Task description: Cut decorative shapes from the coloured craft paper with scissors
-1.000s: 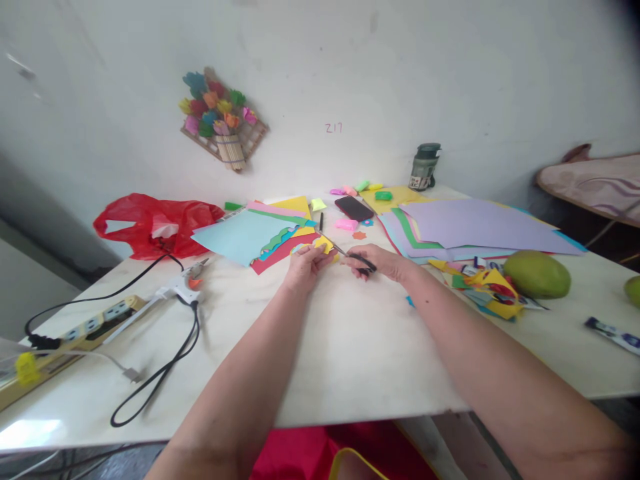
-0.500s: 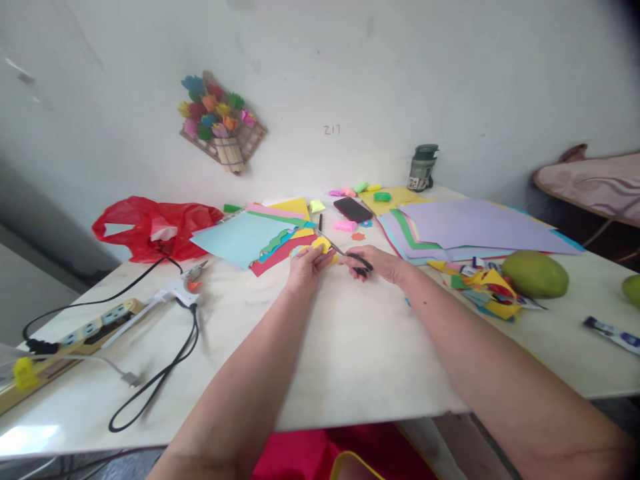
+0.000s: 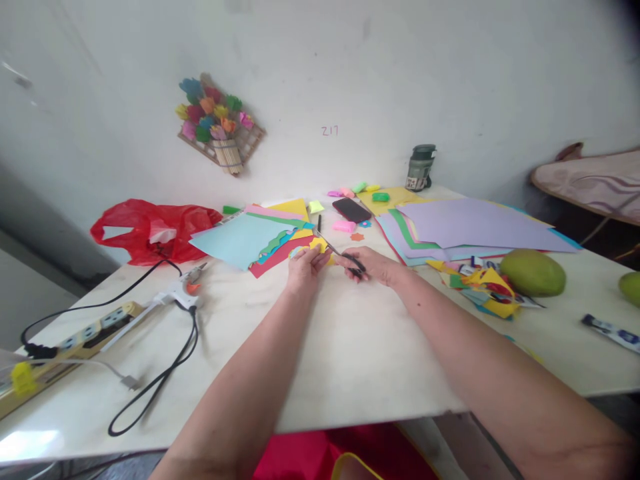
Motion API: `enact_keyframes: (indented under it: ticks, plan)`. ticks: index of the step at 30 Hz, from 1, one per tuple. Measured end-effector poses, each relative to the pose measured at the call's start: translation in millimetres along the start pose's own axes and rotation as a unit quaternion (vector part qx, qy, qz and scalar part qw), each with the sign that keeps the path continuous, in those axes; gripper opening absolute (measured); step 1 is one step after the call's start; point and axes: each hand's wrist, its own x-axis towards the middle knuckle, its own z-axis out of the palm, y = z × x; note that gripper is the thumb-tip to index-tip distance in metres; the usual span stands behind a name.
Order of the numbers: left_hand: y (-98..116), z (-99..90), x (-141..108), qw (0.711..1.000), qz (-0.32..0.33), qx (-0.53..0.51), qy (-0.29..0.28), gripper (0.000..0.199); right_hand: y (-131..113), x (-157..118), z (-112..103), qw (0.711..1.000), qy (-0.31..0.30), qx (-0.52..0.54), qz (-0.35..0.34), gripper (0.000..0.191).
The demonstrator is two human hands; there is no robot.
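My left hand (image 3: 306,264) is closed on a small piece of yellow paper (image 3: 319,243), fingers partly covering it. In my right hand (image 3: 369,264) is a pair of scissors (image 3: 355,264) with black handles, the thumb and fingers wrapped around the loops. The thin metal blades point up and left and meet the yellow paper. Just beyond the hands lie a black pen (image 3: 319,223), an orange paper cutout (image 3: 357,237) and a blue flower cutout (image 3: 365,224). Red paper (image 3: 274,261) rests left of my left hand.
Coloured sheets (image 3: 465,220) spread at right, near paper scraps (image 3: 493,293) and a green fruit (image 3: 533,273). A phone (image 3: 351,209), pink packet (image 3: 344,227) and bottle (image 3: 420,168) stand or lie farther back. Left are a red bag (image 3: 140,230), glue gun (image 3: 183,290) and power strip (image 3: 95,327).
The scissors handles have drawn closer together and tilted slightly in my right hand. My left hand keeps its hold on the yellow paper. The whole view has shifted slightly.
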Motion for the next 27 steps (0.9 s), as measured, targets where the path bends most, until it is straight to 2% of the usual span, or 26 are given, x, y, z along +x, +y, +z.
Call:
enact_keyframes:
  ticks: [16, 27]
  plan:
    - [1.1, 3.0, -2.7, 1.000, 0.006, -0.006, 0.017, 0.008, -3.8, -1.5, 2.6, 1.000, 0.009, 0.010, 0.001, 0.031]
    - [0.1, 3.3, -1.7, 1.000, 0.016, -0.023, 0.014, 0.013, -8.3, -2.6, 6.2, 0.999, 0.027, 0.020, 0.031, 0.026]
